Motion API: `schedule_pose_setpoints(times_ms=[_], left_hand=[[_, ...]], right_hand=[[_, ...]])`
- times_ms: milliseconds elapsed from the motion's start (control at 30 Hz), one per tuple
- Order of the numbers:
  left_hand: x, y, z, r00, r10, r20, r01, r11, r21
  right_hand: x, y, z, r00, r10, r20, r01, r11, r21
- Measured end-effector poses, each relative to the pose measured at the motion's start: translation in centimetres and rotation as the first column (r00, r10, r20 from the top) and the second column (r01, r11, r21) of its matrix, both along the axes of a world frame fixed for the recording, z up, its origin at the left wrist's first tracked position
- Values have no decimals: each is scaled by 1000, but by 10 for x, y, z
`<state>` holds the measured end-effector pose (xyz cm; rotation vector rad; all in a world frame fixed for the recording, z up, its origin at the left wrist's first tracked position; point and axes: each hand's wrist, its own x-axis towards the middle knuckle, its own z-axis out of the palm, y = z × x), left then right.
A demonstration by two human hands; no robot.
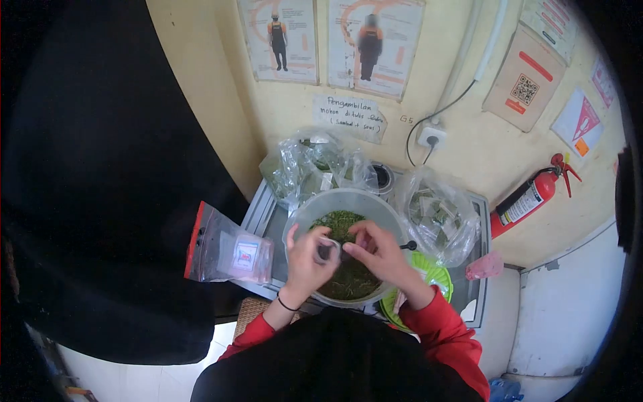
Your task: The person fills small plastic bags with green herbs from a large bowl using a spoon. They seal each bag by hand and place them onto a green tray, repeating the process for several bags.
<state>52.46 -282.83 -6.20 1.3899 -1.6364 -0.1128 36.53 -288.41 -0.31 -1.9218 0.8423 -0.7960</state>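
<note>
A round grey tub point(387, 218) stands on the table, with finely shredded green leaves point(348, 281) in its bottom. Over the tub, my left hand point(311, 261) is curled round a small clear plastic bag point(326, 250); motion blurs its outline. My right hand point(385, 253) meets it from the other side, thumb and fingers pinched at the bag's edge. Whether any leaves are inside the bag is too blurred to see.
Clear bags of greenery point(308, 164) sit behind the tub, with another bag point(439, 218) at right. A pack of plastic bags point(231, 254) lies left. A green basket point(439, 276) and pink cup point(483, 266) are right. A fire extinguisher point(529, 201) hangs by the wall.
</note>
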Motion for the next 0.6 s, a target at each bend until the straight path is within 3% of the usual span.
schedule_pose_setpoints(times_ms=[33, 67, 133, 267, 367, 467, 567, 600], left_hand=[[5, 1, 3, 982, 62, -178, -55, 997, 45], [8, 1, 2, 924, 37, -380, -7, 997, 80], [13, -1, -3, 684, 14, -729, 99, 989, 112], [15, -9, -7, 827, -40, -560, 52, 999, 6], [17, -7, -10, 696, 3, -718, 147, 978, 147], [20, -11, -16, 658, -26, -752, 139, 986, 87], [15, -7, -5, 752, -13, -659, 94, 992, 88], [14, -7, -5, 734, -8, -679, 110, 988, 108]], right_hand=[[-1, -15, -7, 974, -139, -178, -13, 752, -659], [-9, -23, -24, 892, -141, -430, -172, 774, -609], [-22, -30, -55, 546, -117, -829, -431, 810, -398], [-7, -17, -72, 526, -40, -849, -432, 848, -308], [-1, 0, -70, 562, 81, -823, -524, 805, -278], [-12, 13, -57, 540, 278, -794, -591, 797, -123], [-28, 7, -32, 627, 428, -650, -520, 852, 59], [-34, 1, -28, 657, 463, -595, -508, 855, 104]])
